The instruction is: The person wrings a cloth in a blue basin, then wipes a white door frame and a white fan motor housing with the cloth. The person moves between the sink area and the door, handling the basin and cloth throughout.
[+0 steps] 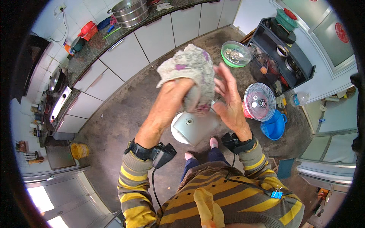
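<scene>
My left hand point(181, 83) reaches under a pale, stained rag with purple patches point(199, 64), and the rag hides its fingers. Below the rag is a silvery, box-like object with a small round fitting point(194, 126); its upper part is covered, so its kind is unclear. Behind it shows the edge of a round white surface point(177, 134). My right hand point(229, 99) is just right of the rag, fingers spread, its thumb near a small pale edge; contact cannot be told. Both hands and the rag are somewhat blurred.
To the right stand a green basin point(235, 61), a clear plastic basket point(260, 101), a blue basin point(273, 125) and a dark shelf unit point(302, 67). A granite counter point(97, 51) carries stacked metal steamer pots point(129, 12). A yellow bucket point(79, 151) is at left.
</scene>
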`<state>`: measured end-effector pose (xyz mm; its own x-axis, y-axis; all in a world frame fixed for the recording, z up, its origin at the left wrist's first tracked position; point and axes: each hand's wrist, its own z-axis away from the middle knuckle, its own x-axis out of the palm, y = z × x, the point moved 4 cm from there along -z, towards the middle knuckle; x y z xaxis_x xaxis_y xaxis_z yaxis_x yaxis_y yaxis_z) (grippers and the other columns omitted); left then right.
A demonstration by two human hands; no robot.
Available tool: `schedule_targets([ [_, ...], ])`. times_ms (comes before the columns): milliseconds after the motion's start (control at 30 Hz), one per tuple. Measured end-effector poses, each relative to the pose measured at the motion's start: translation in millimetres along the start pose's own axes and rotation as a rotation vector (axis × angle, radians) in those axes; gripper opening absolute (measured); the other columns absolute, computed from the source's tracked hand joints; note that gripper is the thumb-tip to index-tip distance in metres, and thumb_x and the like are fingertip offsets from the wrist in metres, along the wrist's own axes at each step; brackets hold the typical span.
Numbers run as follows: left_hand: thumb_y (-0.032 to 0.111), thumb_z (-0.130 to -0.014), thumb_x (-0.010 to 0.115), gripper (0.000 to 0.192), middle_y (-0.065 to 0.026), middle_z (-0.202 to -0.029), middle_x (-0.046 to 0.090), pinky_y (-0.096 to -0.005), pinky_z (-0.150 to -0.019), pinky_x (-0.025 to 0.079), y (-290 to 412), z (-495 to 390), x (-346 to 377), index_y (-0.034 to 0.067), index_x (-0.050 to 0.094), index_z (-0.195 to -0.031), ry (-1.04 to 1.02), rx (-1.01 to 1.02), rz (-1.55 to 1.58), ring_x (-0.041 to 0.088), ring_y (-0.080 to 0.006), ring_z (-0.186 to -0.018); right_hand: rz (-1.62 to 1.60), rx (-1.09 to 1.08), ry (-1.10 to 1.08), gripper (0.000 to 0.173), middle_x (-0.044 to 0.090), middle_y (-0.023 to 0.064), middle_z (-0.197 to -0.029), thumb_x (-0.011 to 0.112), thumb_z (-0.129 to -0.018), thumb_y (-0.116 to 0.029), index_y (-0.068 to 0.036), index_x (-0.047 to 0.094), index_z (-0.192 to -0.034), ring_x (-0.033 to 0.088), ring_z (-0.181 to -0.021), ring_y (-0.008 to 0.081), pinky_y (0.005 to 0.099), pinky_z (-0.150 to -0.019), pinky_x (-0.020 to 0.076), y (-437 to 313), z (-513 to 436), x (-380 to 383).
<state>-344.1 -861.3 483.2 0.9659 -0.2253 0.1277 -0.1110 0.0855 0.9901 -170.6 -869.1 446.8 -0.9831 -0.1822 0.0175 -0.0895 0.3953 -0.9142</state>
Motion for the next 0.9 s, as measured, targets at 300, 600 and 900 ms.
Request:
schedule_targets([
  [300, 0.022, -0.091, 0.064, 0.041, -0.0127, -0.111, 0.066, -0.0351, -0.089, 0.05, 10, 9, 50, 0.004, 0.057, -0.126, -0.186, 0.021, -0.628, 0.061, -0.0192, -0.105, 0.032, 0.103, 0.277, 0.05, 0.065, 0.0069, -0.114, 0.067, -0.076, 0.004, 0.001, 0.055, -0.124, 0.061, -0.104, 0.015, 0.0317, -0.092, 0.0489, 2, -4, -74],
  [600, 0.055, -0.069, 0.08, 0.103, -0.0317, -0.132, 0.046, -0.0536, -0.099, 0.04, -59, 41, 50, -0.006, 0.037, -0.139, 0.025, 0.251, -1.525, 0.048, -0.0446, -0.121, 0.072, 0.168, 0.261, 0.053, 0.063, 0.0149, -0.113, 0.07, -0.08, -0.01, 0.004, 0.05, -0.127, 0.063, -0.1, 0.0219, 0.0351, -0.09, 0.0519, 47, 22, -110],
  [900, 0.042, -0.06, 0.087, 0.113, -0.0249, -0.124, 0.054, -0.0434, -0.09, 0.05, -67, 46, 44, -0.003, 0.027, -0.144, 0.122, 0.073, -1.451, 0.058, -0.0381, -0.109, -0.257, 0.189, -0.265, 0.046, 0.06, 0.0118, -0.101, 0.074, -0.074, -0.012, 0.002, 0.055, -0.114, 0.062, -0.099, 0.0276, 0.0373, -0.088, 0.0488, 77, 27, -41],
])
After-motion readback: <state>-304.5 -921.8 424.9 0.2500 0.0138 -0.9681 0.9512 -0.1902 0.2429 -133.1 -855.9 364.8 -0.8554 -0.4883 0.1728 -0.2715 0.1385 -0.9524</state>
